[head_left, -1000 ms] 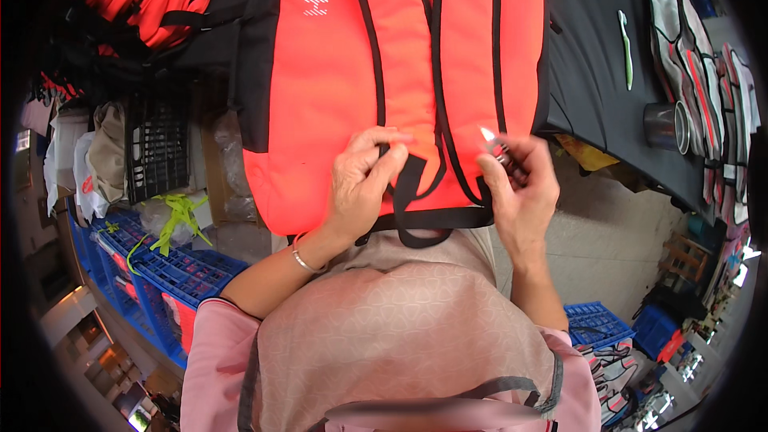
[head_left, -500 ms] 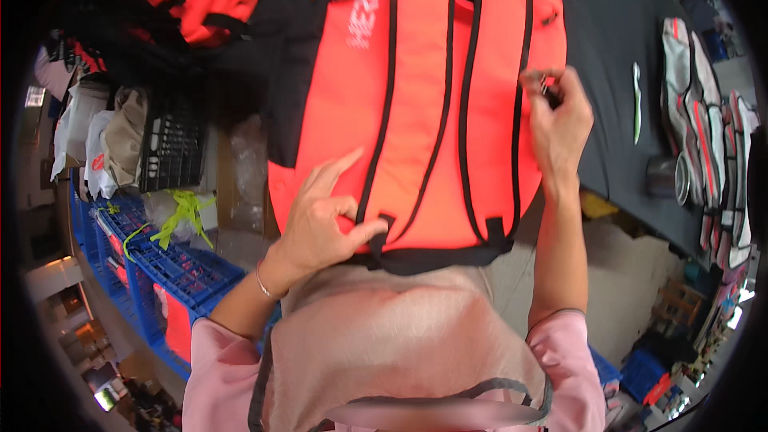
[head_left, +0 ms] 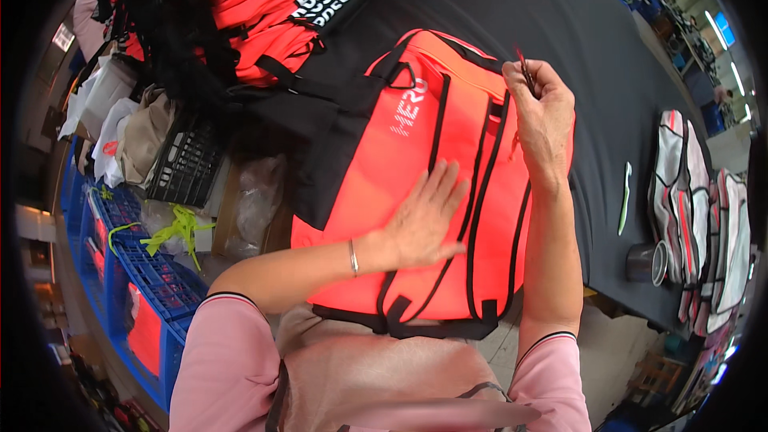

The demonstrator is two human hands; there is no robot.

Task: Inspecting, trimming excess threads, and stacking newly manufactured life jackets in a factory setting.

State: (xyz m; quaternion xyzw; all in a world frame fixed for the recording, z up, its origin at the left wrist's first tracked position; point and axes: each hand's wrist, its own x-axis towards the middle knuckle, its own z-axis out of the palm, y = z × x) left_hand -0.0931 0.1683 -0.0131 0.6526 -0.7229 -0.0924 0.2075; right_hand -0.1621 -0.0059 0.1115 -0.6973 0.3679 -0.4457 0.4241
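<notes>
A bright orange-red backpack point(head_left: 360, 200) with black trim lies strap side up on the black-covered table, its bottom edge towards me. My left hand point(head_left: 428, 212) rests flat on its shoulder straps, fingers spread, holding nothing. Above the pack's upper right part, my right hand point(head_left: 544, 116) is closed, with a small, dark, slim tool point(head_left: 526, 72) pinched between thumb and fingers. It looks like thread snips with a reddish part; the grip hides much of it.
A pile of similar red and black bags point(head_left: 264, 16) lies at the far left. Below it stand a black crate point(head_left: 188, 160) and blue crates point(head_left: 152, 272). On the right are a white-green pen-like tool point(head_left: 624, 198), a dark cup point(head_left: 646, 262) and grey-white strips point(head_left: 680, 200).
My left hand has moved from the lower left strap end to the middle of the straps and flattened. My right hand has gone up the pack's right side with the snips. The view has shifted.
</notes>
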